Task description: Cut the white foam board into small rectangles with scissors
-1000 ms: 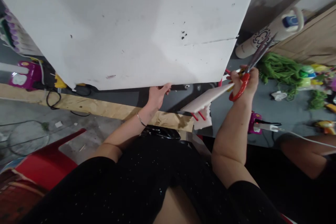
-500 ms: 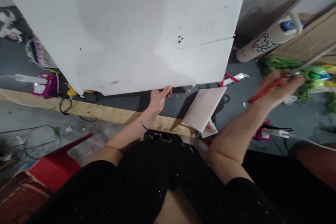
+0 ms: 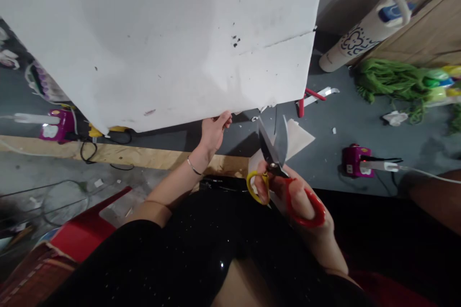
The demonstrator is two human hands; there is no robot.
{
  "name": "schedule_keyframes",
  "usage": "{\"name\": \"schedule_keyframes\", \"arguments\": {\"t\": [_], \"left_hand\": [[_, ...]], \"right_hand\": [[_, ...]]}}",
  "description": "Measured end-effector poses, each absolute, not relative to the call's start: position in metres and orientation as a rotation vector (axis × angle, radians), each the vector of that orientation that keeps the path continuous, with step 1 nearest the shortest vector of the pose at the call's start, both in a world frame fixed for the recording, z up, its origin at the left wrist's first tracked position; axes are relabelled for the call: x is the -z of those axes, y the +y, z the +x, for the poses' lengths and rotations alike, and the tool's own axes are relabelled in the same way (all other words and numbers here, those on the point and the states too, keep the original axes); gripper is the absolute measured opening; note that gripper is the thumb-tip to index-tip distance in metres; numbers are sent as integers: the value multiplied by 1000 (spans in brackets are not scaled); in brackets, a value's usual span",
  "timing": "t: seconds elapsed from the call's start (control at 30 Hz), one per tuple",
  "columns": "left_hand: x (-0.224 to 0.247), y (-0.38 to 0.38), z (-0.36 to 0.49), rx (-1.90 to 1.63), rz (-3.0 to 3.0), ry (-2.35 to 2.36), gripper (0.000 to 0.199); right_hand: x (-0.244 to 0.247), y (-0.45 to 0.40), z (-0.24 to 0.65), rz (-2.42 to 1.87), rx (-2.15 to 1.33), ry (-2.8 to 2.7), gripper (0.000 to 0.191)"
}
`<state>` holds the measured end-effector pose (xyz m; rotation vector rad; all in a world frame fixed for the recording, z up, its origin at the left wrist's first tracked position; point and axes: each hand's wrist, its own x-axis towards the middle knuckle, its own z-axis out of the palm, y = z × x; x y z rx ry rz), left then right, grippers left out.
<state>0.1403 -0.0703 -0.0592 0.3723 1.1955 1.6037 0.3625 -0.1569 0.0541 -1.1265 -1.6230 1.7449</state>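
Note:
A large white board with dark specks and a slit near its right edge fills the upper left. My left hand pinches its lower edge between thumb and fingers. Held in my right hand is a pair of scissors, with one red and one yellow handle loop. Their blades are spread and point up, below the board's lower right part and apart from it. Behind the scissors lies a smaller white piece, partly hidden by the blades and hand.
Red-handled pliers lie by the board's right corner. Farther right are a white bottle, green cords and a purple power socket. Another purple socket sits at left. A red stool stands on the floor. Another person's limb shows at right.
My right hand has come from the far right to in front of my body, and the scissors in it now show spread blades. My left hand keeps its grip on the board.

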Motion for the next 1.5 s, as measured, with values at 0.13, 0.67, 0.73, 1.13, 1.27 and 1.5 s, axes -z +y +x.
{"name": "schedule_keyframes", "arguments": {"t": [0.13,0.67,0.73,1.13,1.27,1.5], "left_hand": [[56,-69,131,-1631,371,1218,29],[47,-65,118,-1671,360,1200,25],[48,-66,121,-1668,341,1203,26],[56,-71,134,-1732,315,1139,31],[58,-72,134,-1711,324,1127,26],[55,-74,134,-1742,305,1080,24]], "right_hand": [[-50,-145,353,-1072,-1735,-1539,46],[20,-112,326,-1392,-1510,-1888,46],[26,-105,318,-1400,-1478,-1888,45],[25,-87,293,-1368,-1518,-1903,40],[30,-87,293,-1379,-1518,-1856,40],[35,-88,292,-1370,-1531,-1810,40]]}}
